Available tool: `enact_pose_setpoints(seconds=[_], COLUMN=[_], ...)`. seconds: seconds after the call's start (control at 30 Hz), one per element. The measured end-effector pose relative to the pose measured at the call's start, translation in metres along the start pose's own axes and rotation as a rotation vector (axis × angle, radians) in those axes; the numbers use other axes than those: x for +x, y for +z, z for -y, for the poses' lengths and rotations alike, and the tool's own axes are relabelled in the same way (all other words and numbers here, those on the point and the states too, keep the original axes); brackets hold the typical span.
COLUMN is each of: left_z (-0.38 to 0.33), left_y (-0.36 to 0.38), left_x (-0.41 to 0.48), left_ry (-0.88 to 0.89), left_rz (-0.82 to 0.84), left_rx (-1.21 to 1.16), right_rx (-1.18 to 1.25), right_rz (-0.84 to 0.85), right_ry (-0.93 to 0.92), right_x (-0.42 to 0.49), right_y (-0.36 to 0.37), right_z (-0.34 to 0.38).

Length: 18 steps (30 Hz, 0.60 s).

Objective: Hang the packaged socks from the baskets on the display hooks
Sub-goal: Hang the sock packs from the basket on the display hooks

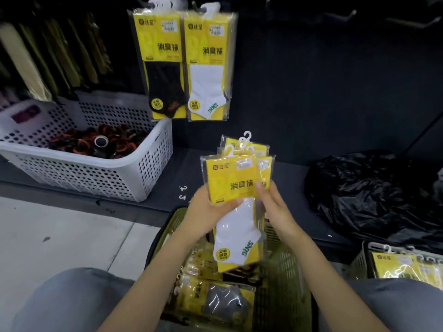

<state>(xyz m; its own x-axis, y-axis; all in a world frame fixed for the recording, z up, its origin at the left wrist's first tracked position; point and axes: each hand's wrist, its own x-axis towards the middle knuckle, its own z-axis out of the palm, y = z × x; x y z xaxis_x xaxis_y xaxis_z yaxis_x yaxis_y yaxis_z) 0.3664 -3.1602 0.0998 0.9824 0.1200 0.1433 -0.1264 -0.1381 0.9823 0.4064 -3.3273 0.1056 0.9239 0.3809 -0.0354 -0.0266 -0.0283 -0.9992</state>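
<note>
Currently, sock packs [236, 188], several in a fanned stack with white socks foremost, held upright just above the green basket [285, 271]; left hand [211, 204] curled round the stack's left edge, thumb across the front, right hand [275, 204] pinching the packs behind at their right edge. Higher above the basket, on the dark wall: hung black pack [163, 68] and hung white pack [207, 68]. Advised: line up the white hangers [244, 142] atop the stack, keep both grips firm on the likely slippery film, then raise to the matching white row, threading one at a time.
</note>
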Motion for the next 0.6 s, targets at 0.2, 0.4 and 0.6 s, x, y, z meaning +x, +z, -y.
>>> enact_pose_setpoints(seconds=[0.2, 0.4, 0.6], left_z=[-0.046, -0.073, -0.103], left_y=[-0.023, -0.056, -0.085], left_x=[0.036, 0.058, 0.081], left_ry=[0.088, 0.024, 0.129], left_rz=[-0.024, 0.102, -0.054], left_rx=[0.018, -0.155, -0.173], right_rx=[0.243, 0.278, 0.184], right_rz=[-0.144, -0.158, -0.323], right_ry=[-0.125, -0.226, -0.408], right_x=[0.028, 0.058, 0.088], right_y=[0.025, 0.03, 0.039], right_z=[0.046, 0.092, 0.14])
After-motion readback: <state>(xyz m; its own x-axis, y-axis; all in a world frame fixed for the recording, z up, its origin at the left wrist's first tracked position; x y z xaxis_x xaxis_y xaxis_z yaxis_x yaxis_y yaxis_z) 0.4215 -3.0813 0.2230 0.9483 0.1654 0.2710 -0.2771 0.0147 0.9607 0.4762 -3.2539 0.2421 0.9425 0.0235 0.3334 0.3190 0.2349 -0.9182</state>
